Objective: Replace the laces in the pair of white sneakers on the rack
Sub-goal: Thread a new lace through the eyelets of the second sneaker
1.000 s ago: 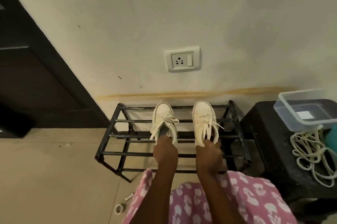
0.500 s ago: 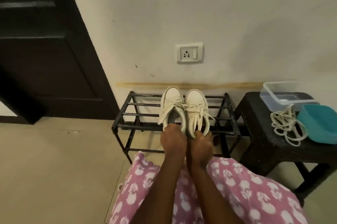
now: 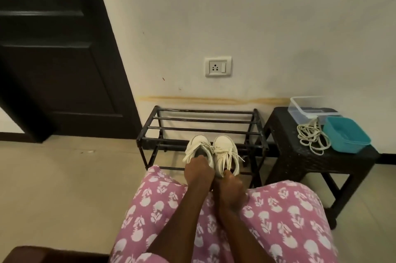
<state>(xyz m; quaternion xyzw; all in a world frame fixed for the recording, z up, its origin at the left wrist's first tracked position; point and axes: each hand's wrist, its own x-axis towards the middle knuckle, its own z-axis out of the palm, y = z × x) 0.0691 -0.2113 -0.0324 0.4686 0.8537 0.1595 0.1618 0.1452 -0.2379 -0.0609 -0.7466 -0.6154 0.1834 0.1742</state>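
Observation:
Two white sneakers with loose cream laces hang side by side in front of the black metal rack (image 3: 201,120), clear of its bars. My left hand (image 3: 198,171) grips the heel end of the left sneaker (image 3: 199,145). My right hand (image 3: 230,185) grips the heel end of the right sneaker (image 3: 225,148). A bundle of spare cream laces (image 3: 310,137) lies on the black stool (image 3: 285,145) to the right of the rack.
On the stool stand a clear plastic box (image 3: 308,108) and a teal tub (image 3: 345,136). A dark door (image 3: 57,48) fills the left. A wall socket (image 3: 218,66) sits above the rack. My pink floral garment (image 3: 267,220) covers my lap below the hands.
Both hands lifted the sneakers off the rack's top bars and drew them together, back toward my lap. The view pulled back from the rack.

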